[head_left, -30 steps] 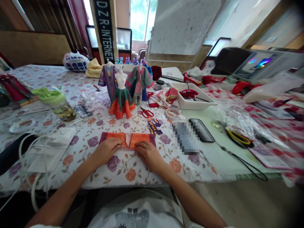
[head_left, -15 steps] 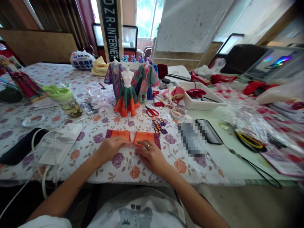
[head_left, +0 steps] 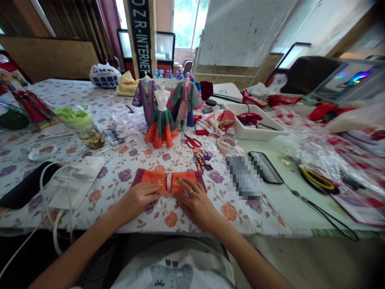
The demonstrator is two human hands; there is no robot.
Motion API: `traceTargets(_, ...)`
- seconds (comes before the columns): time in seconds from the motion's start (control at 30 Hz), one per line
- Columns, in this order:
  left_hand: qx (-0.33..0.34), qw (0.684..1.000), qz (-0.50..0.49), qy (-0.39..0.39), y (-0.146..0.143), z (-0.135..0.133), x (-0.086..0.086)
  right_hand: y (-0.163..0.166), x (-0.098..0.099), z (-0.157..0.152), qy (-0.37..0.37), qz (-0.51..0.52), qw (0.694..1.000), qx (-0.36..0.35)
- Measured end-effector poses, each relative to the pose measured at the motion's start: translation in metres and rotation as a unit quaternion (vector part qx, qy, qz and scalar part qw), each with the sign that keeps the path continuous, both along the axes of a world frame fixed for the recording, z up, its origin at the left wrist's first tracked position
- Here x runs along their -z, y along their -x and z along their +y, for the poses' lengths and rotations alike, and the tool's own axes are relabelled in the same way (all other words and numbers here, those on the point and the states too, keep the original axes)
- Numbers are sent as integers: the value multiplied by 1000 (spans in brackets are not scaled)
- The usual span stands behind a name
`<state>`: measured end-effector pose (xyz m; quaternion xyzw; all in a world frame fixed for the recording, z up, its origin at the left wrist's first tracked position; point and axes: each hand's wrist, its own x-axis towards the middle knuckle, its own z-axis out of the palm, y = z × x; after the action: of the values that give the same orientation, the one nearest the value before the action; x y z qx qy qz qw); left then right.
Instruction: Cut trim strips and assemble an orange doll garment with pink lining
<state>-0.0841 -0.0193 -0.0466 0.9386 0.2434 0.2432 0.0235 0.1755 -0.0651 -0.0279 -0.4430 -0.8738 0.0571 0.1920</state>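
On the flowered tablecloth in front of me lies a piece of orange cloth (head_left: 152, 177) with purple patterned ends and a pale pink strip down its middle. The fingers of my left hand (head_left: 136, 200) are stretched out over its near left part. My right hand (head_left: 195, 202), with a ring on one finger, rests its fingers flat over the near right part. The cloth's near edge is partly hidden under both hands. Just beyond its right end are small purple and yellow patterned strips (head_left: 202, 161). Red-handled scissors (head_left: 193, 142) lie farther back.
Small dress forms in robes and a green-orange skirt (head_left: 161, 130) stand behind the cloth. At left are a green-lidded bottle (head_left: 82, 128), a white power strip (head_left: 76, 182) and a dark phone (head_left: 25, 184). A tape roll (head_left: 227, 143), white tray (head_left: 258, 130) and black-framed phone (head_left: 265, 167) lie right.
The cloth has shifted slightly toward me, and its two orange parts now lie closer together with a narrower pink strip between. Both hands have moved a little nearer to me.
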Motion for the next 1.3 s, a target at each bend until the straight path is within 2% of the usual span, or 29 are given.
traceTargets(0.13,10,995,4,96,1,-17,-14,-5,-7,-17,36,-3,999,3)
traceTargets(0.2,-16,985,-8,173,2,-18,-24,-8,-10,-20,43,15,999,-3)
traceTargets(0.3,-114,957,-49,262,2,-2,-34,-16,-14,-8,23,82,996,9)
traceTargets(0.4,-170,954,-66,239,1,26,-32,-26,-15,20,-2,104,993,57)
traceTargets(0.5,-137,957,-9,255,-1,51,-24,-31,-14,46,-2,21,993,114)
traceTargets(0.6,-108,953,5,281,-1,62,-23,-33,-14,58,30,-50,992,116)
traceTargets(0.73,-97,922,5,374,2,65,-33,-36,-17,61,99,-48,986,123)
traceTargets(0.8,-111,912,13,394,4,67,-38,-38,-19,64,134,-40,982,128)
traceTargets(1.03,-151,929,41,335,2,73,-34,-36,-23,75,158,-60,979,112)
traceTargets(1.13,-165,957,-6,239,-3,61,-29,-34,-23,69,123,-66,982,130)
traceTargets(1.2,-123,975,-44,178,-8,48,-25,-32,-22,60,64,-60,986,140)
traceTargets(1.3,-43,983,-48,171,-18,31,-17,-23,-18,43,12,4,996,89)
